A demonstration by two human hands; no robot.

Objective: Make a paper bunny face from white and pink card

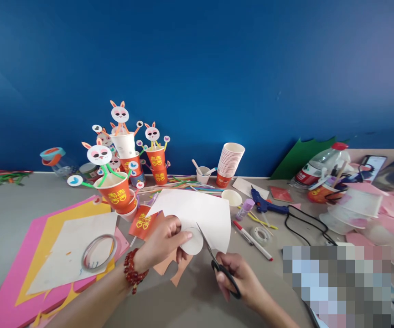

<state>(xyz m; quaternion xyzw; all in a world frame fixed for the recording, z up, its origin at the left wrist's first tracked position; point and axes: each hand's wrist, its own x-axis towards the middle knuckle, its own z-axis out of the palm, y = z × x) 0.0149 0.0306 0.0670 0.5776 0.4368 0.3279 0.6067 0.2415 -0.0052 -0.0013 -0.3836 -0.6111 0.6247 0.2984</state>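
My left hand [163,241], with a red bead bracelet at the wrist, pinches a white paper sheet [200,212] by a rounded shape partly cut from its lower edge. My right hand [241,275] grips black-handled scissors [217,262], fingers through the loops, the blades open and biting into the sheet's lower edge just right of the round shape. Under the sheet lie peach paper offcuts [176,269] and a flattened red cup piece [142,222].
Red paper-cup rabbits [115,184] with pipe-cleaner arms stand at the back left, a stack of cups [229,161] behind the sheet. Pink, yellow and white sheets with a tape ring [98,252] lie left. A blue glue gun [267,205], pen, tape roll and bottle lie right.
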